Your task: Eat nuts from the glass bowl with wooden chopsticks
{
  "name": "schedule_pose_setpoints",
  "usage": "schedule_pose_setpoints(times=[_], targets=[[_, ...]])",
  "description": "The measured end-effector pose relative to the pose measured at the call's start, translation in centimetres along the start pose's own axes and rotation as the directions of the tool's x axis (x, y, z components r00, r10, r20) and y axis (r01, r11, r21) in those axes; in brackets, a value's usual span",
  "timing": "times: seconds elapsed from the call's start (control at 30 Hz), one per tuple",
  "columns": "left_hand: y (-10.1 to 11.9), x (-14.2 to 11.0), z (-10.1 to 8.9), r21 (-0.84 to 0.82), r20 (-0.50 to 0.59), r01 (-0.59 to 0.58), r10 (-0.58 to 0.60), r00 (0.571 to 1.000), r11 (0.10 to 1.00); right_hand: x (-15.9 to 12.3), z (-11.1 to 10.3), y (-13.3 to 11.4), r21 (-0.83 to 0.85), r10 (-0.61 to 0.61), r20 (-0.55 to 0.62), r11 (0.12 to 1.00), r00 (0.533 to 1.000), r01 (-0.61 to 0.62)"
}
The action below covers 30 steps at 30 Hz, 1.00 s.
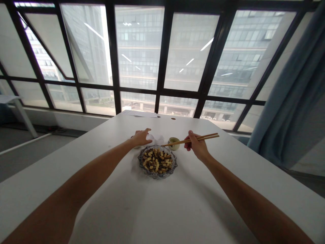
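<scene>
A clear glass bowl with a scalloped rim point(175, 165) stands on the white table, filled with peanuts in their shells point(157, 166) and small dark seeds. Wooden chopsticks point(210, 136) are held in my right hand point(196, 144), their tips pointing left over the bowl's far rim. Behind those sticks sits a small yellow-green cup point(174, 139) with dark marks on its side. My left hand point(141, 138) is beyond the bowl on the left, thumb and forefinger apart, close to small whitish cups or dishes point(159, 139). Part of another small dish is hidden beneath that hand.
White sheets of paper point(142, 114) lie at the table's far edge, with a small brown round object point(173, 118) nearby. Large windows rise behind the table point(114, 210). A blue curtain point(286, 101) hangs at right, and another table point(25, 117) stands at left.
</scene>
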<state>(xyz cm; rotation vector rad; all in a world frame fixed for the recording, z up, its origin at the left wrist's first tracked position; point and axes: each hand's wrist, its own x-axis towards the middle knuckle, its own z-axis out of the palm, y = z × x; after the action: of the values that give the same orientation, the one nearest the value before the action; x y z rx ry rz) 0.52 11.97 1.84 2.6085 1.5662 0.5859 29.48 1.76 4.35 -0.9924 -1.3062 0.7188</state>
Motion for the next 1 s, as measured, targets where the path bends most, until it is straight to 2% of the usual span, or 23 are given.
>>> schedule_pose_setpoints(times=[0.07, 0.17, 0.27, 0.33, 0.43, 0.53, 0.63, 0.83, 0.93, 1.0], targets=[[0.1, -0.3, -0.4, 0.031, -0.052, -0.097, 0.099, 0.994, 0.995, 0.0, 0.0, 0.0, 0.011, -0.010, -0.004, 1.000, 1.000, 0.010], [0.1, -1.0, -0.8, 0.135, -0.141, -0.270, 0.288, 0.947, 0.953, 0.0, 0.0, -0.1, 0.018, -0.027, -0.013, 0.999, 1.000, 0.027], [-0.1, -1.5, -0.9, 0.184, -0.156, -0.324, 0.353, 0.922, 0.928, 0.0, 0.1, -0.3, 0.007, -0.036, -0.026, 0.999, 0.999, 0.036], [-0.3, -1.5, -0.7, 0.162, -0.137, -0.269, 0.292, 0.947, 0.949, 0.0, 0.1, -0.4, 0.002, -0.039, -0.029, 0.999, 0.999, 0.039], [-0.4, -0.9, -0.5, 0.093, -0.076, -0.083, 0.090, 0.993, 0.992, 0.0, 0.1, -0.6, 0.001, -0.047, -0.025, 0.999, 0.999, 0.047], [0.0, 0.2, -0.5, 0.051, 0.017, 0.074, -0.075, 0.997, 0.996, 0.0, 0.0, -0.7, -0.003, -0.056, -0.030, 0.998, 0.998, 0.056], [1.1, 1.4, -0.2, 0.042, 0.083, 0.097, -0.101, 0.991, 0.994, 0.0, -0.1, -0.7, -0.006, -0.074, -0.067, 0.997, 0.995, 0.074], [3.9, 2.9, 1.3, 0.059, 0.136, -0.041, 0.033, 0.990, 0.997, -0.4, -0.3, -1.0, -0.100, -0.261, -0.152, 0.964, 0.953, 0.248], [4.5, 2.8, 1.5, 0.087, 0.038, -0.181, 0.179, 0.983, 0.980, -1.0, -0.5, -0.8, -0.219, -0.379, -0.100, 0.910, 0.920, 0.351], [4.7, 2.5, 1.3, 0.123, -0.048, -0.298, 0.305, 0.951, 0.947, -1.3, -0.6, -0.5, -0.336, -0.455, -0.003, 0.839, 0.890, 0.428]])
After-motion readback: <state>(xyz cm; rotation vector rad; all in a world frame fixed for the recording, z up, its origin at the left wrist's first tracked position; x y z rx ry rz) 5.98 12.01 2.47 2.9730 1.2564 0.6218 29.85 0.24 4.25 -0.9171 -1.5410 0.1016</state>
